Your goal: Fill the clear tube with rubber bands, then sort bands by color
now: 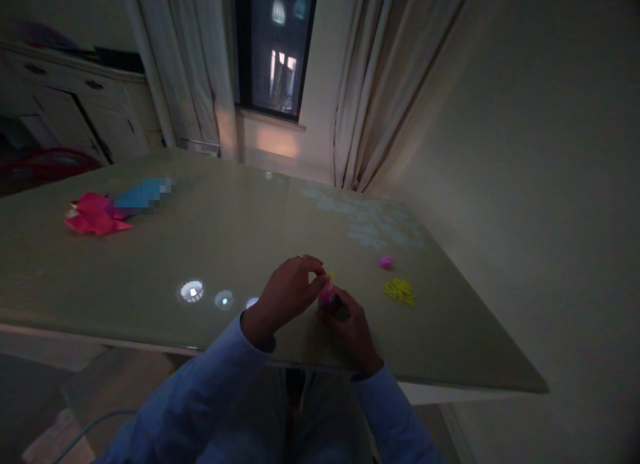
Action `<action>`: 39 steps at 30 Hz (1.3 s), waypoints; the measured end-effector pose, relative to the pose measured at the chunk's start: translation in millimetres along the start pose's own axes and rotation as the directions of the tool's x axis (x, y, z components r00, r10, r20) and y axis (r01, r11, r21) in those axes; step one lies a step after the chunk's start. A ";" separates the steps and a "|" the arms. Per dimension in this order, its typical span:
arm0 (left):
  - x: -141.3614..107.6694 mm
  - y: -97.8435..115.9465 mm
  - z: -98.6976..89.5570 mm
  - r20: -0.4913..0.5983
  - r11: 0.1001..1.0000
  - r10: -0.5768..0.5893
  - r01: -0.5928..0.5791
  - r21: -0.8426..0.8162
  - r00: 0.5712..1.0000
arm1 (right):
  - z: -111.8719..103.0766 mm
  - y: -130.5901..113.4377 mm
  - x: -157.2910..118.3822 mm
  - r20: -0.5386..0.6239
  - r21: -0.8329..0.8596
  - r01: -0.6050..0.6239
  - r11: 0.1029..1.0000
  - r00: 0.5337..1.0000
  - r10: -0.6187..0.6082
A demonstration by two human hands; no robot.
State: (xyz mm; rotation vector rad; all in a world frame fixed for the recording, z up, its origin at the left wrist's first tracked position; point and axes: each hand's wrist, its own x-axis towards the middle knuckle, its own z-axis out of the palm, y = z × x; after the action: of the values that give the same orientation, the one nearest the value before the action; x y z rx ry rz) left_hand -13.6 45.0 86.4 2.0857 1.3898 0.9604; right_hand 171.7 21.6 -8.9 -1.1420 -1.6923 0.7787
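My right hand (353,321) is wrapped round a small pink object (327,294) close to the table's front edge; its kind is hard to make out in the dim light. At its top my left hand (295,287) has thumb and fingertips pinched together on a tiny yellow piece (330,275). To the right of both hands lies a loose heap of thin yellow pieces (400,291). A little pink-purple lump (386,262) rests just behind that heap.
The glossy greenish table (240,231) reflects ceiling lights. At its left lie a crumpled bright pink wrapper (97,214) and a blurred blue item (143,195). A wall (525,184) runs along the right side; curtains (370,84) and a cabinet (100,104) stand beyond.
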 end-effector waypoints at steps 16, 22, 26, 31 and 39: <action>12.7 20.1 -22.0 0.358 0.982 0.169 -0.186 0.014 0.919 | 0.7 -2.7 1.1 -0.014 0.113 -0.121 0.986 0.992 0.124; 12.8 15.7 -23.2 0.376 0.977 0.211 -0.208 -0.049 0.902 | 0.2 -0.8 0.5 -0.012 0.138 -0.126 0.982 0.992 0.129; 9.4 13.4 -29.4 0.386 0.975 0.222 -0.204 -0.088 0.896 | 0.0 -1.3 0.6 -0.015 0.155 -0.112 0.982 0.993 0.115; 2.2 13.9 -34.9 0.285 0.981 0.194 -0.188 -0.046 0.939 | -0.1 -3.6 0.5 -0.016 0.160 -0.102 0.982 0.994 0.106; -8.8 13.1 -35.4 0.135 0.974 0.221 -0.226 0.016 0.966 | -0.1 -3.4 0.4 -0.013 0.138 -0.076 0.988 0.997 0.078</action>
State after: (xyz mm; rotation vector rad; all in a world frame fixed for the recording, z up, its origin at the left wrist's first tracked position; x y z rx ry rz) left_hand -34.7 31.4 116.1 2.3216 1.1276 0.8713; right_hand 170.5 20.7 -5.8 -1.1210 -1.5617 0.9156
